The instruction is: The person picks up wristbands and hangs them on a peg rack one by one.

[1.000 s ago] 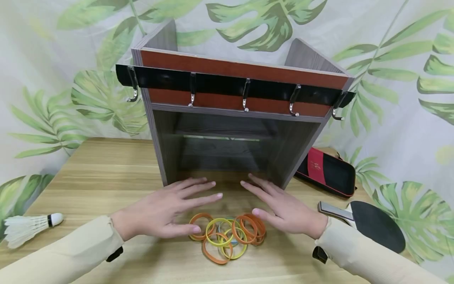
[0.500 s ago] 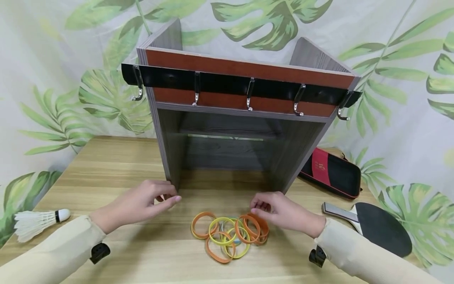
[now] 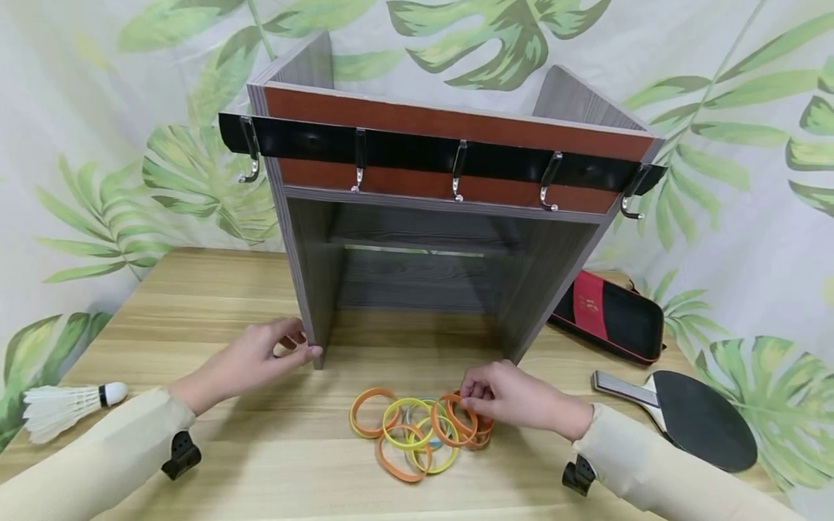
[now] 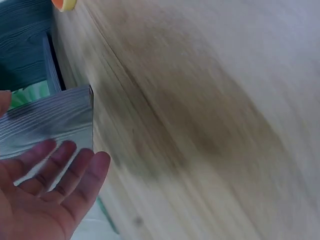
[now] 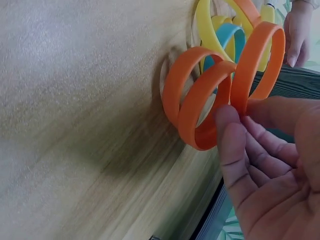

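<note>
My right hand (image 3: 515, 394) is at the right side of a pile of wristbands on the wooden table. In the right wrist view, its thumb and fingertips pinch an orange wristband (image 5: 243, 75), which stands on edge. Two more orange wristbands (image 5: 186, 117) lean close beside the fingertips. Yellow bands (image 3: 386, 427) and a blue band (image 5: 226, 31) lie behind. My left hand (image 3: 250, 362) is at the lower left side panel (image 3: 313, 304) of a grey wooden rack, thumb at the front edge. The left wrist view shows its fingers (image 4: 70, 172) loosely extended alongside that panel.
Across the rack's red front board (image 3: 417, 112) runs a black rail (image 3: 410, 148) with several metal hooks. A shuttlecock (image 3: 65, 409) lies at the left. On the right are a black and red case (image 3: 625, 318) and a table tennis bat (image 3: 700, 420).
Both hands were spread over the bands, then drew apart. The left moved left to the rack's side panel. The right came down to the bands and pinched an orange wristband.
</note>
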Available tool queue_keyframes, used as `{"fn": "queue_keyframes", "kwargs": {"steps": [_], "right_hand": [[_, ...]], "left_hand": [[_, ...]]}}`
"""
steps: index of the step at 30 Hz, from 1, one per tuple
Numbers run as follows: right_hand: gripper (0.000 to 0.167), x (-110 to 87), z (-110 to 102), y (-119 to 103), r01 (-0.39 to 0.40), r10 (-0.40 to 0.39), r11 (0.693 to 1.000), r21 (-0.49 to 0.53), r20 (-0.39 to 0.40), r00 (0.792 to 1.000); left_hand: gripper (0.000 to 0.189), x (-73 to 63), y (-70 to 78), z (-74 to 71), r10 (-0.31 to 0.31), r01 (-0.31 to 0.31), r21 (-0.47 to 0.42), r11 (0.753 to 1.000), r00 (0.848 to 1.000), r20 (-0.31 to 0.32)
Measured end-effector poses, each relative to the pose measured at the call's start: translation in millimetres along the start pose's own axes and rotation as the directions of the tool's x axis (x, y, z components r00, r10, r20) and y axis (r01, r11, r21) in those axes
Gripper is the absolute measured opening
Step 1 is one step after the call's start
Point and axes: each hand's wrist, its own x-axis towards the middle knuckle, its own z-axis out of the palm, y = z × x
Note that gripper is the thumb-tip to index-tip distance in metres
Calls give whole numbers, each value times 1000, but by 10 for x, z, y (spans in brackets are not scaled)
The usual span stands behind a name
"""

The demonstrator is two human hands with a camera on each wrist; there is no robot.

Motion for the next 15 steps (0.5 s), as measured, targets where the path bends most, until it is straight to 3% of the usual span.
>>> {"fn": "queue_keyframes", "kwargs": {"steps": [7,11,15], "right_hand": [[10,-13,14,-3,-56,54,993,102,25,998],[10,-22,12,7,-77,73,984,163,27,997],[10,-25,-7,20,-78,73,974,213,31,997]], "left_hand": [[61,42,-33,134,-56,54,-195,979,998,-4],[72,57,-10,190,-80,75,-282,957,997,-5],[74,68,-6,235,-85,75,-306,949,996,-20]]}}
